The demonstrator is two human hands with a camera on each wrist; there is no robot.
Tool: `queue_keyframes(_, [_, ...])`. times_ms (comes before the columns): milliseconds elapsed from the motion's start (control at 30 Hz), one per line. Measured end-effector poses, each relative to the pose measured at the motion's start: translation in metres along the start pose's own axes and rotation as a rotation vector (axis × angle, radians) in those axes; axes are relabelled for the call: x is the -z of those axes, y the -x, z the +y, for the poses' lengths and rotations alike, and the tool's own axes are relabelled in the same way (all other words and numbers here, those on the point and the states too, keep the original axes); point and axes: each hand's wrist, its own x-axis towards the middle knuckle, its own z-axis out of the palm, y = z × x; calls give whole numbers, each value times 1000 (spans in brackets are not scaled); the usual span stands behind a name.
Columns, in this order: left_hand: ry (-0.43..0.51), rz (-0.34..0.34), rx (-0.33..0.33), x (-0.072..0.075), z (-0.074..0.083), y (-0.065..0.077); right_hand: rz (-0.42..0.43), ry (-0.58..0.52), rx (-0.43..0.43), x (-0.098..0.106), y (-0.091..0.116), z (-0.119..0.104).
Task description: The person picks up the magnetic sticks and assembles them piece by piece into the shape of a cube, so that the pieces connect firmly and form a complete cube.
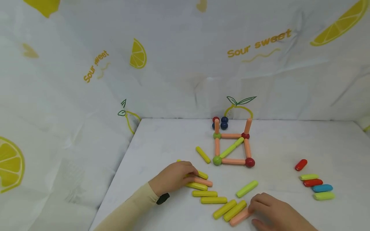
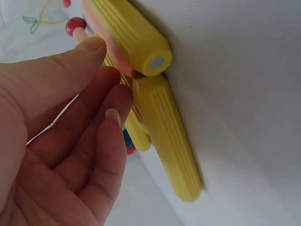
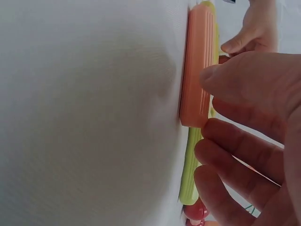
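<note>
My left hand (image 1: 174, 178) pinches a peach stick (image 1: 204, 182) pointing right; my right hand (image 1: 274, 211), a nearer peach stick (image 1: 240, 218) angled left.

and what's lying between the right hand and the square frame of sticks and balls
In the head view, a loose lime-green stick lies between the right hand and the square frame.

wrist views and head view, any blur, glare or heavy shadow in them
Head: soft, even light, no strong glare, the backdrop lettering readable; left wrist: the ridges on the lower yellow stick show clearly, while the peach stick by the thumb looks soft; right wrist: dimmer, with a soft-edged grey shadow on the white tabletop beside the foreground peach stick.
</note>
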Motion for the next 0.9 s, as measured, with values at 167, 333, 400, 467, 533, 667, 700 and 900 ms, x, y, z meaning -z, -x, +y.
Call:
queue_keyframes(167, [-45, -64, -2, -7, 4, -7, 56, 50, 113, -8, -3, -2])
queue_keyframes(333, [-162, -79, -14, -7, 12, -11, -48, 69, 46, -7, -11, -7])
queue_keyframes(400, [-206, -88, -18, -7, 14, -12, -66, 84, 49, -5, -14, -10])
queue_keyframes(467, [-245, -103, -21, -6, 16, -13, -76, 96, 61, -4, -16, -12])
queue_keyframes(533, [-279, -119, -24, -5, 18, -14, -90, 92, 69, -3, -18, -13])
queue_keyframes(667, [-354, -132, -46, -4, 22, -15, -156, 65, 41, 2, -21, -15])
queue_keyframes(700, [-361, -134, -52, -3, 23, -15, -169, 50, 21, 4, -22, -16])
queue_keyframes(900, [-319, -98, -94, -1, 23, -18, -95, 7, -78, 22, -28, -18])
